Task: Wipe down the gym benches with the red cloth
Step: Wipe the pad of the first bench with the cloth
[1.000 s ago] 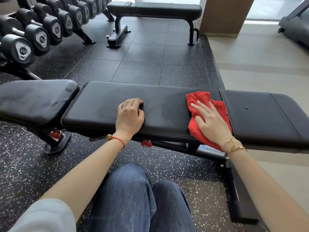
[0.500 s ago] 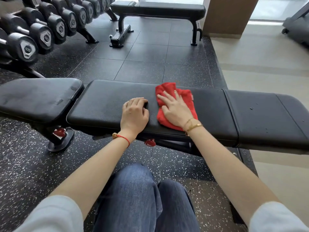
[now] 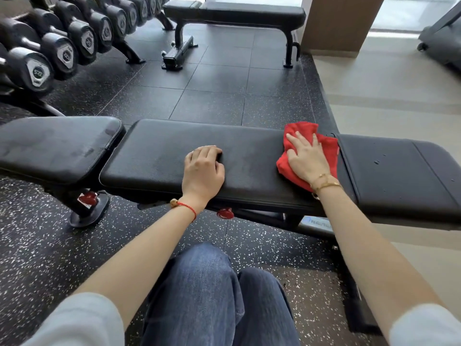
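Observation:
A long black padded gym bench (image 3: pixel 159 156) runs across the view in front of me, with a seat pad on the left and another pad on the right. The red cloth (image 3: pixel 303 129) lies crumpled on the right end of the middle pad. My right hand (image 3: pixel 305 158) presses flat on the cloth with straight, spread fingers. My left hand (image 3: pixel 203 171) rests on the middle pad with its fingers curled under, holding nothing. A few droplets show on the right pad (image 3: pixel 389 166).
A second black bench (image 3: pixel 249 11) stands at the back. A rack of dumbbells (image 3: pixel 62 51) lines the far left. A brown pillar (image 3: pixel 341 21) and a grey machine (image 3: pixel 441 43) stand at the back right. My jeans-clad knees (image 3: pixel 212 290) are below the bench.
My right hand slid the red cloth left toward the left hand, then back to the right end of the middle pad. The left hand stayed in place.

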Motion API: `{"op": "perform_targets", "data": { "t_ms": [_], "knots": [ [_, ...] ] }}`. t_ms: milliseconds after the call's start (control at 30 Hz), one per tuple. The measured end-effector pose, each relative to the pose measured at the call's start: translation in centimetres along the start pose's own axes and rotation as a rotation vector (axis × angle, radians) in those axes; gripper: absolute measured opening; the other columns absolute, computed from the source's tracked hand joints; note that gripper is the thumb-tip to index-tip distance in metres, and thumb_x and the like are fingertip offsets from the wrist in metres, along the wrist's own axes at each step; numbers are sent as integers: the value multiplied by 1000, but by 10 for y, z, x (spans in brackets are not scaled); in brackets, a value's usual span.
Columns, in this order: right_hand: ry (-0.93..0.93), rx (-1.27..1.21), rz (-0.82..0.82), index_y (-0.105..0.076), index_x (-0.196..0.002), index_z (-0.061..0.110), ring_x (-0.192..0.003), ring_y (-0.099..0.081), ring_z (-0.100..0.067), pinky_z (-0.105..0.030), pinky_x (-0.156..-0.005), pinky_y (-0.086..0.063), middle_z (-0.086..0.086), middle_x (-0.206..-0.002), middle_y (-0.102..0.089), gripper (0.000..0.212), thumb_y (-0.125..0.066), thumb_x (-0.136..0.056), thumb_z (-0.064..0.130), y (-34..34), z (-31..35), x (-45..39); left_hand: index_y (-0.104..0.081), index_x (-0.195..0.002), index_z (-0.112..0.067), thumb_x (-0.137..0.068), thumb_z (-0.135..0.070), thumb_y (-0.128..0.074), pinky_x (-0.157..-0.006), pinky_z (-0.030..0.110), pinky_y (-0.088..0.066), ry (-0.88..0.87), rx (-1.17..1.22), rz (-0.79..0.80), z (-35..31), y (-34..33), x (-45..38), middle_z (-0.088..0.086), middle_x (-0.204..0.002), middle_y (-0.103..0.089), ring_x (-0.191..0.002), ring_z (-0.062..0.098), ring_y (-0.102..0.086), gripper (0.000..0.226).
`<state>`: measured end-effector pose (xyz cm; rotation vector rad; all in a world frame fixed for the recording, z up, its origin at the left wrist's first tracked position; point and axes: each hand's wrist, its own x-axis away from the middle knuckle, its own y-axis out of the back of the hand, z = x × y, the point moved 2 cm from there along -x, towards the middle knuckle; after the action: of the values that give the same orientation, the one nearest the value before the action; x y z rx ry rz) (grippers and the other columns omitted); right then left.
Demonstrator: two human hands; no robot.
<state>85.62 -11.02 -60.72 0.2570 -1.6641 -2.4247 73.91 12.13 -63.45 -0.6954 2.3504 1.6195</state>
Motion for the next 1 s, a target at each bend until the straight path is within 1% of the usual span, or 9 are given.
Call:
{"op": "perform_targets", "data": {
  "t_ms": [100, 267, 333, 400, 533, 667, 767, 867, 1000],
  "knots": [
    [59, 33, 53, -29, -150, 31, -149, -3, -35, -46, -122, -1, 4, -161, -17, 53, -35, -97, 28, -12, 32, -10, -61, -118, -17, -89, -17, -50, -109, 38, -33, 1, -4, -3, 0, -1, 0, 1, -127, -62, -122, 21, -52, 31],
    [314, 3, 83, -32, -149, 31, -149, -3, -32, -44, -122, -1, 6, -160, -20, 54, -40, -96, 24, -33, 84, 22, -63, -115, -17, -86, -16, -52, -106, 39, -34, 10, -4, -14, 0, 0, -1, 1, -126, -63, -121, 22, -53, 32],
    [400, -20, 82, -34, -148, 30, -150, -5, -29, -42, -122, -2, 7, -160, -22, 54, -42, -95, 22, -33, 86, 42, -63, -116, -17, -86, -16, -51, -106, 39, -34, 9, -5, -12, 1, 0, -1, 0, -127, -63, -122, 22, -53, 32],
    [439, -41, 73, -37, -147, 30, -150, -8, -26, -41, -122, -4, 8, -158, -26, 53, -44, -95, 21, -28, 75, 60, -63, -116, -17, -86, -17, -51, -106, 38, -34, 2, -5, -14, 2, 1, -1, 0, -127, -63, -122, 21, -53, 32],
    [394, -75, -8, -43, -143, 30, -149, -15, -21, -37, -122, -8, 9, -155, -32, 49, -47, -95, 19, -13, 33, 73, -63, -117, -17, -87, -17, -52, -107, 38, -34, 0, 18, -14, 4, 1, 0, 0, -126, -63, -122, 20, -52, 32],
    [207, -57, 2, -40, -145, 29, -149, -11, -25, -38, -123, -5, 6, -157, -29, 49, -42, -96, 21, -2, -2, 42, -62, -118, -17, -88, -16, -50, -109, 39, -35, 0, 17, -8, 2, 0, 0, 0, -127, -62, -123, 19, -52, 33],
    [92, -14, -8, -37, -147, 28, -149, -9, -33, -42, -122, -3, 3, -159, -25, 50, -39, -97, 23, -3, 2, 13, -62, -119, -16, -88, -16, -50, -109, 39, -34, 8, 11, -7, 0, 0, 0, 1, -127, -62, -123, 20, -51, 33],
    [109, 22, 32, -33, -149, 28, -148, -6, -36, -45, -122, -1, 2, -160, -20, 51, -36, -98, 26, -12, 29, -2, -61, -119, -17, -89, -16, -49, -110, 40, -34, 12, 2, -1, 0, 0, -1, 1, -127, -62, -123, 20, -51, 33],
    [256, 28, 67, -31, -149, 30, -149, -4, -34, -45, -122, -1, 4, -160, -20, 53, -38, -97, 25, -25, 64, 11, -62, -117, -17, -87, -16, -50, -108, 40, -35, 20, -5, -8, -1, 0, -1, 1, -126, -63, -121, 21, -52, 32]
  ]
}}
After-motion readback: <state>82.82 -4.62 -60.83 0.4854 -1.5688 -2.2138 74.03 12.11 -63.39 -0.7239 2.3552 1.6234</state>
